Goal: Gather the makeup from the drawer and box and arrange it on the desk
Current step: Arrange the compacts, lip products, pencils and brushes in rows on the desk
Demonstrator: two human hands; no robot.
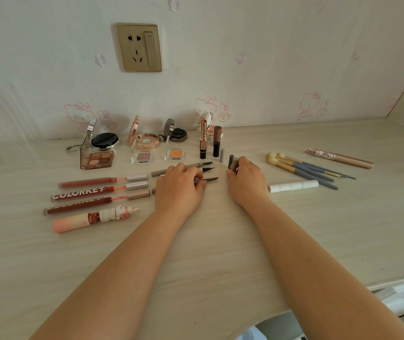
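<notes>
A pale wood-grain desk [208,253] runs under both forearms, its front edge showing at the lower right. The left hand [180,186] lies palm down, fingers curled over a slim grey eyebrow pencil [208,179] whose dark tip pokes out to its right; two more grey pencils [196,165] lie just beyond its knuckles. The right hand [246,179] grips a small grey cap [233,163] standing upright at its fingertips.

Left of the left hand lie three red lip gloss tubes [83,195] with silver caps pulled off, two reading "COLORKEY", and nearer, a pink tube with a white figurine cap [93,218]. Right of the right hand rests a white pen-shaped tube [294,185], and past it a fan of blue-handled brushes [306,168].

Beyond both hands stand open compacts [104,141], small clear eyeshadow pots [143,157] and an upright gold lipstick [203,136]. Behind them, white wallpaper with pink cartoon cats [311,104] carries a gold wall socket [139,47].
</notes>
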